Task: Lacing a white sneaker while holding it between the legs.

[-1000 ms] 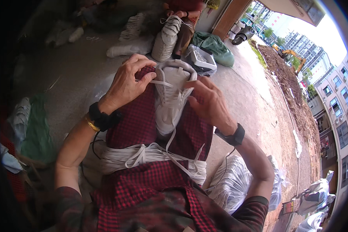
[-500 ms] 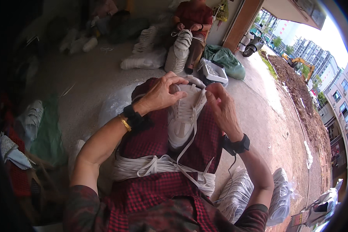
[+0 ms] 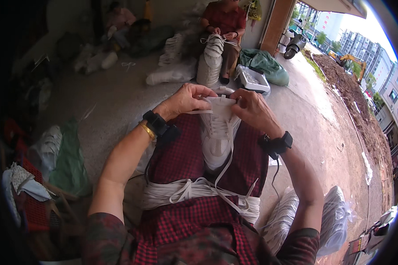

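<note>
A white sneaker (image 3: 216, 140) with beige panels lies between my thighs, toe toward me, laces threaded down its front. My left hand (image 3: 188, 100) curls at the left side of its collar, thumb and fingers on the edge beside the tongue (image 3: 222, 105). A flat white lace (image 3: 199, 112) sticks out leftward below that thumb. On the opposite side my right hand (image 3: 255, 110) is closed on the collar edge, its fingertips partly hidden. Another lace length (image 3: 227, 165) runs down from the shoe to a thick bundle of white laces (image 3: 163, 193) across my lap.
Opposite me, a seated person (image 3: 223, 22) handles laces above a stack of shoe pieces (image 3: 208, 70). Nearby are a white box (image 3: 254, 79) and a green sack (image 3: 269, 68). Bagged white shoe parts (image 3: 334, 221) stand at lower right; a red basket (image 3: 33, 176) is at left.
My right hand has moved inward onto the sneaker's collar. The lace beneath my left thumb now shows, pointing left. The whole view has shifted slightly.
</note>
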Motion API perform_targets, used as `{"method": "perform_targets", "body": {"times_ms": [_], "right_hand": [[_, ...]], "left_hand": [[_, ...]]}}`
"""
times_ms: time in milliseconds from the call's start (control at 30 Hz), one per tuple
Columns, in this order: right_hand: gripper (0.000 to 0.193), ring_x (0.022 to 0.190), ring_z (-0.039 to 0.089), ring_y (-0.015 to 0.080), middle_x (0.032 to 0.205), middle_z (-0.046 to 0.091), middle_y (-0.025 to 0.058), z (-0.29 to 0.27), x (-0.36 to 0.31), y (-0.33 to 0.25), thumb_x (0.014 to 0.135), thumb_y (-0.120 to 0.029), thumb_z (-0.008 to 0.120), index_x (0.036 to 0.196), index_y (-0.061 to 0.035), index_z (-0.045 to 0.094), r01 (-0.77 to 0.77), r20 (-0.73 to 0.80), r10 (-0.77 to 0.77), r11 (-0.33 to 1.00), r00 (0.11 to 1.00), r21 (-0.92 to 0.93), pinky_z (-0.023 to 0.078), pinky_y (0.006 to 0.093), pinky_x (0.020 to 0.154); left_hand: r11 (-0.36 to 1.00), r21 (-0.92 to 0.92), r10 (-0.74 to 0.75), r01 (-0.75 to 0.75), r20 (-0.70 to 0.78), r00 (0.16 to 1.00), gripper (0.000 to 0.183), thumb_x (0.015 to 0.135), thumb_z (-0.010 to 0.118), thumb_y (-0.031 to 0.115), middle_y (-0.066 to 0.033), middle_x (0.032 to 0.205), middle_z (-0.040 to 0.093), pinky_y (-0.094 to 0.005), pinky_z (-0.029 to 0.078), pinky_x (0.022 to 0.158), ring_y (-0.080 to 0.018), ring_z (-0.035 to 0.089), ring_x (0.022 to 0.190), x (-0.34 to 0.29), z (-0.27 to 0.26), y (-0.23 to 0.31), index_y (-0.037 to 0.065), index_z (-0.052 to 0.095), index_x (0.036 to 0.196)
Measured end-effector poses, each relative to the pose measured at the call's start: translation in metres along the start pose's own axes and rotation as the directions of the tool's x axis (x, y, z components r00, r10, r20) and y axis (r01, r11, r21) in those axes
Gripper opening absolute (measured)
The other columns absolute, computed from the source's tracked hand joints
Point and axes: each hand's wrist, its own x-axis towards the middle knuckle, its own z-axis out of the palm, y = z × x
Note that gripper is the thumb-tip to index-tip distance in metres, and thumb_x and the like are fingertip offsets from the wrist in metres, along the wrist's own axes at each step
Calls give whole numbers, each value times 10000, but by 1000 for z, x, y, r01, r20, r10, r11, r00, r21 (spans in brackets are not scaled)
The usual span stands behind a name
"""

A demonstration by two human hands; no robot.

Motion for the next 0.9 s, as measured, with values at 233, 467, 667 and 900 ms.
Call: {"method": "perform_targets", "body": {"times_ms": [233,467,667,900], "right_hand": [[395,689,594,88,758,615,25,5,-27,21,909,-296,658,1188,-21,606,-261,177,201,849,964,459,478,248,561],[469,717,645,144,814,665,90,37,-88,-16,909,-342,754,1084,23,516,-262,9,298,823,954,504,521,309,616],[216,603,494,61,738,564,-6,16,-67,-6,951,-220,651,988,-14,596,-388,217,332,638,918,665,379,255,512],[345,564,502,90,682,557,-11,-19,-68,-4,947,-369,668,925,-25,650,-306,46,336,783,941,542,392,274,493]], "left_hand": [[999,-29,-18,19,44,999,401,841,728,25,9,987,696,-242,542,831,-54,638,854,-3,3,5,15,656,1235],[826,547,333,-134,-283,900,369,830,779,114,-81,1111,525,-302,574,759,-168,632,870,-48,45,5,13,566,1114],[670,734,377,-111,-208,902,281,820,807,174,-81,816,631,-314,522,636,-170,619,690,-41,37,-8,-12,607,888],[721,678,348,-142,-178,920,221,877,750,190,-76,754,667,-326,487,611,-151,610,652,-49,30,0,-14,676,835]]}}
